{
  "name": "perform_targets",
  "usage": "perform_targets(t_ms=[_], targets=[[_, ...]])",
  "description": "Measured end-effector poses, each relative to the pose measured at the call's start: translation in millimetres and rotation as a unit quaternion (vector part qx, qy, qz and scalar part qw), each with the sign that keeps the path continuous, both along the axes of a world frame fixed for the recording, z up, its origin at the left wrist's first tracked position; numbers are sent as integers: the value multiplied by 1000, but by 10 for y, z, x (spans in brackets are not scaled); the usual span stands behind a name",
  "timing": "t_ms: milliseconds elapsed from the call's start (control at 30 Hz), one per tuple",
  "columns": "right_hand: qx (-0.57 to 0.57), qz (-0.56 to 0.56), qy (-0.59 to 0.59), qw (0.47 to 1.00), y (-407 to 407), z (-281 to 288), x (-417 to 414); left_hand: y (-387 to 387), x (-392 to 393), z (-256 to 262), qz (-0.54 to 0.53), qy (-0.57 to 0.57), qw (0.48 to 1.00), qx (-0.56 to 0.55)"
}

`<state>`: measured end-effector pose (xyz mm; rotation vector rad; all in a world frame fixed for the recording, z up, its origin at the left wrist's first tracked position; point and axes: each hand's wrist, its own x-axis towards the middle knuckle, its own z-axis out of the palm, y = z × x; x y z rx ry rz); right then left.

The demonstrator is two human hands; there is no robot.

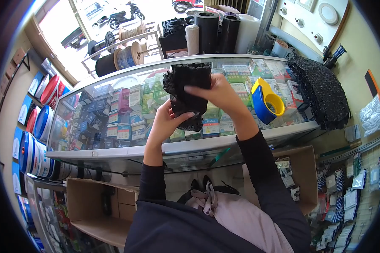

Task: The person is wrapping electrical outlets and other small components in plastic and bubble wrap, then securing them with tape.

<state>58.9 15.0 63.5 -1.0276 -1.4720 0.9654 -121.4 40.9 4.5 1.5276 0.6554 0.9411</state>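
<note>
A bundle of black plastic film (193,77), ruffled along its left edge and lower end, is held up over the glass display counter (114,152). My left hand (167,121) grips its lower left part, the thumb lying across the front. On the upper right, my right hand (220,93) holds the bundle's edge, with the thumb pressed on its face. Fingers behind the bundle are partly hidden. To the right of my right hand, a blue and yellow tape dispenser (263,101) rests on the glass. Boxed light bulbs (148,106) show through the top.
Black and clear film rolls (208,34) stand behind the counter. Folded black textured material (319,90) drapes over its right end. Cable spools (126,58) sit on a rack at the back left. Open cardboard boxes (98,218) flank me below; paint buckets (34,155) line the left.
</note>
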Motion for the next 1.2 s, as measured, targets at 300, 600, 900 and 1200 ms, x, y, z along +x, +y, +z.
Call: perform_targets(t_ms=[300, 600, 900, 1200], targets=[[218, -134, 50, 965, 273, 696, 231, -79, 168, 5, 19, -33, 998, -41], [126, 169, -382, 900, 664, 1166, 126, -72, 85, 20, 14, -16, 999, -40], [46, 386, -553, 737, 736, 1351, -113, -60, 97, 62, -23, -23, 998, -56], [367, -24, -429, 825, 479, 1028, 151, -59, 131, -27, -13, -35, 998, -49]])
